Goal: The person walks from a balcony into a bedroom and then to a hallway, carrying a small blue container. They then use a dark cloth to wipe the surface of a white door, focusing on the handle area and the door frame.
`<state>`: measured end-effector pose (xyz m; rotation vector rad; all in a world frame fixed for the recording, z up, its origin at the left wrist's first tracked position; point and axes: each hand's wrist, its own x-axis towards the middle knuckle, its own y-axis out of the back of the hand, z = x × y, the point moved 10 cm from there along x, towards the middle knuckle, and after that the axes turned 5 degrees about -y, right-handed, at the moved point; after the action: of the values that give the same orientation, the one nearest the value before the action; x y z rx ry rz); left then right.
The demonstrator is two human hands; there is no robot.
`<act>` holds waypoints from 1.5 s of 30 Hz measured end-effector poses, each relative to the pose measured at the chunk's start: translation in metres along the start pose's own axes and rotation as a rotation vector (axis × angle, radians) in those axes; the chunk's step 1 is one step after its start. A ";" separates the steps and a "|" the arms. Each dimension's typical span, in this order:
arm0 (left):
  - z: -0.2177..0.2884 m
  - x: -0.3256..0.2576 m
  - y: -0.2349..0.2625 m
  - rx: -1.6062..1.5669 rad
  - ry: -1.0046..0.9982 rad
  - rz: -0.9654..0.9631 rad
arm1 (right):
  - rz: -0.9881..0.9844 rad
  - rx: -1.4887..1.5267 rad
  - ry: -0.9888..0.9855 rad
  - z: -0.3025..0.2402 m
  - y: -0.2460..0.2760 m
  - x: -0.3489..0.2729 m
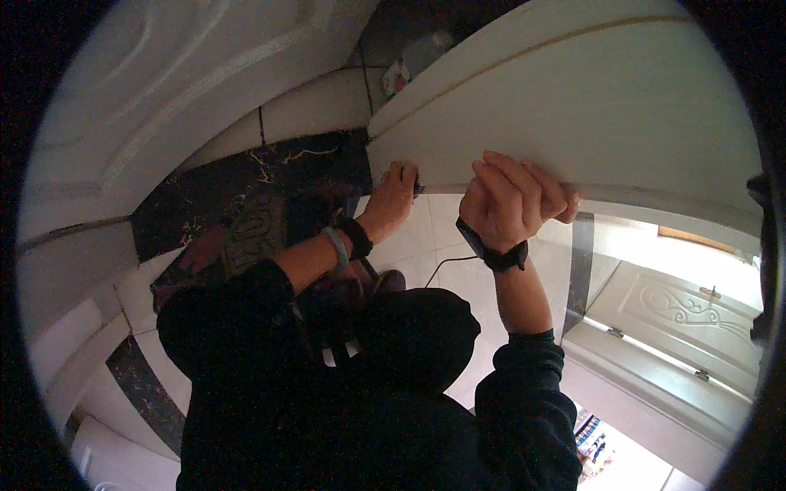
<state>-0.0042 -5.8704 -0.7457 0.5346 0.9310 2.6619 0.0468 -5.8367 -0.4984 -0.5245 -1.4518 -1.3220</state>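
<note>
A pale door (573,106) with a curved groove stands in front of me, its near edge running across under my hands. My left hand (391,204) is at the door's left end, fingers bent round a small dark piece at the edge; its kind is mostly hidden by the fingers. My right hand (509,200) is further right along the same edge, its fingers curled against the door's face and the palm below the edge. A black watch (491,250) sits on my right wrist, and dark and grey bands (348,244) circle my left wrist.
Another white panelled door (188,98) is at the upper left. A dark patterned mat (246,237) lies on white tiles (434,221) beside a dark marbled strip (270,168). A thin black cable (442,263) crosses the tiles. A white carved door (671,307) is at the right.
</note>
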 end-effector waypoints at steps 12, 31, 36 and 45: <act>0.010 0.002 0.026 -0.438 -0.032 0.117 | 0.003 0.013 -0.041 0.005 -0.001 0.003; 0.009 0.002 0.031 -0.164 -0.179 0.164 | -0.013 -0.011 -0.013 0.004 -0.001 0.006; 0.025 -0.001 0.029 -0.193 -0.287 0.218 | 0.010 -0.002 -0.036 0.006 0.000 0.006; 0.025 0.005 0.038 -0.147 -0.203 0.198 | -0.015 -0.013 -0.024 0.006 -0.001 0.006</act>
<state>-0.0035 -5.8838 -0.7021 0.8834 0.6484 2.7537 0.0418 -5.8336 -0.4926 -0.5407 -1.4705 -1.3422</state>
